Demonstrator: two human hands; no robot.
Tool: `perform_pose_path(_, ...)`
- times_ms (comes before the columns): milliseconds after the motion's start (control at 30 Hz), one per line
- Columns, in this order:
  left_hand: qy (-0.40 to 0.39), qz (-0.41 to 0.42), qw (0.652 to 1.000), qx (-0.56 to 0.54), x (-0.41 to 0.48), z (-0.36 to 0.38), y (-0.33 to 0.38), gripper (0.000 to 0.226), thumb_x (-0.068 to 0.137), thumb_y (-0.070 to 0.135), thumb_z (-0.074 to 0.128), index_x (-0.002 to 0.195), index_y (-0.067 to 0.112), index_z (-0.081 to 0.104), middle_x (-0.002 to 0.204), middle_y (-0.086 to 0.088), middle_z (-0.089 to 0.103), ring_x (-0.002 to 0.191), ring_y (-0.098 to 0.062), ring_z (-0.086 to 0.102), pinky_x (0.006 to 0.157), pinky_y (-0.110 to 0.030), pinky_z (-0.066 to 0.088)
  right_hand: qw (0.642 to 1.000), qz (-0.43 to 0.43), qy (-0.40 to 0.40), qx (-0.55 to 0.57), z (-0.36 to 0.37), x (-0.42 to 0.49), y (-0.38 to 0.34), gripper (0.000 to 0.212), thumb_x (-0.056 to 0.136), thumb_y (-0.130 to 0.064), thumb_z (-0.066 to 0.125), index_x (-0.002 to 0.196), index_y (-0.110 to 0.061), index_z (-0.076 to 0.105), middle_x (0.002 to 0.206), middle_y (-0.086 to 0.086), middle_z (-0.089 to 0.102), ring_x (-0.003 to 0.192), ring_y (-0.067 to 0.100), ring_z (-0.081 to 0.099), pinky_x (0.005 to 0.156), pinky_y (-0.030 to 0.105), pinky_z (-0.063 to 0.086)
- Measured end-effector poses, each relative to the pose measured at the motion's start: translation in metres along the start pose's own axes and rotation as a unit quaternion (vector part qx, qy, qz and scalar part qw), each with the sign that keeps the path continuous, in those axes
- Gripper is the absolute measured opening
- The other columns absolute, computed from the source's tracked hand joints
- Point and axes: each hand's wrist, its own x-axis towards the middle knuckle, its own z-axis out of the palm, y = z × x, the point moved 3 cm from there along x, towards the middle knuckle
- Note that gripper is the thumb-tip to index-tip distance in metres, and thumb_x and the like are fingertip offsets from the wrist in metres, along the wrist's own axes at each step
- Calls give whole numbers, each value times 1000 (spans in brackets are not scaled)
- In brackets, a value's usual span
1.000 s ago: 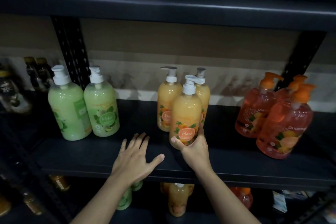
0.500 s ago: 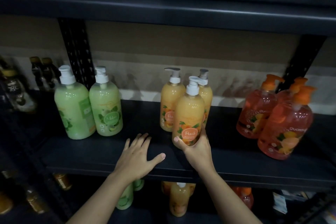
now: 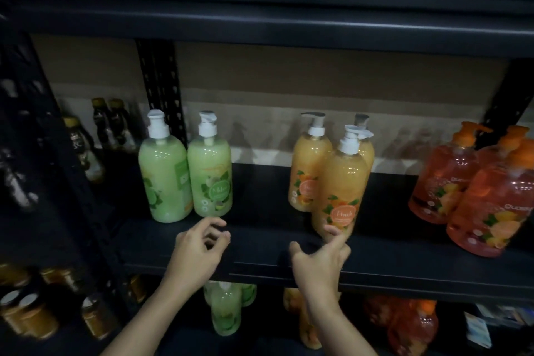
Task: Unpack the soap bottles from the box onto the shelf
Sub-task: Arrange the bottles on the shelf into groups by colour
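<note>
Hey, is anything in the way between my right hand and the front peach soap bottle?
Nothing visible. The right hand is open just below the front peach soap bottle, with one fingertip at its base. Only bare shelf lies around them.

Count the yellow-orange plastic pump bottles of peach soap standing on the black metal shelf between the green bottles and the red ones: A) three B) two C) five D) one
A: the front yellow-orange peach bottle stands ahead of two more, the back left bottle and the back right bottle, all on the black metal shelf.
</note>
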Motion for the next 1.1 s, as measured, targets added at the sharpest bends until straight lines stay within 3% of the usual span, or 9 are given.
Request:
perform_pose_path(133,171,-21,984,-36,4,-34,-16,12,85,21,71,83,27,61,66,7,65,67,-13,66,69,-42,58,989,-61,-131,-37,46,-10,-15,53,83,-22,76,120,-33,41,126,-6,41,121,8,43,94,19,34)
perform_pose_path(267,247,-32,968,-26,13,-52,-21,35,83,22,75,110,13,54,100,-1,56,90,-17,59,78,-28,49,976,-79,-196,-46,89,-5,-27,73,81,-31,78,142,-28,37,143,-7,42,130,5,40,108,22,33)
perform_pose_path(400,223,-96,969,-47,33,-51,-40,83,76,31,81,141,9,33,138,-8,36,132,-25,35,106,-37,34,966,-76,-243,-32,126,4,-35,96,77,-38,81,152,-27,24,152,-6,35,139,6,34,112,25,33)
perform_pose_path(500,199,-141,968,-51,56,-55,-55,110,66,34,88,150,13,19,150,-13,27,141,-29,21,114,-46,25,965,-79,-249,-16,151,14,-41,104,72,-38,84,153,-27,21,152,-6,36,137,7,37,108,21,33)
perform_pose_path(567,158,-159,970,-92,71,-57,-66,120,56,40,92,150,22,18,146,-8,37,138,-28,31,113,-46,31,964,-85,-253,-2,162,19,-45,101,69,-34,87,150,-31,25,144,-10,44,126,0,45,100,13,36)
perform_pose_path(667,116,-161,970,-143,85,-59,-82,121,40,47,94,142,31,30,130,2,55,121,-19,55,102,-46,48,958,-103,-266,33,172,23,-54,89,68,-14,89,130,-44,32,120,-20,55,102,-18,53,80,-1,40)
perform_pose_path(767,98,-140,970,-175,90,-64,-83,107,52,18,96,139,25,34,121,2,60,108,-16,61,91,-33,51,953,-108,-278,53,178,29,-57,86,68,-5,87,128,-39,36,111,-24,58,91,-24,55,71,-2,42)
perform_pose_path(867,91,-114,974,-174,91,-66,-84,99,59,2,91,138,21,35,117,2,60,103,-12,60,90,-29,46,959,-103,-259,44,182,34,-51,80,65,-12,90,124,-43,45,108,-27,60,91,-22,56,72,-1,43)
perform_pose_path(1100,99,-108,978,-149,90,-62,-94,99,60,9,91,139,27,34,124,1,59,111,-18,59,97,-33,45,970,-117,-209,36,189,38,-41,72,56,-20,92,102,-55,50,104,-24,67,96,-9,63,82,15,51)
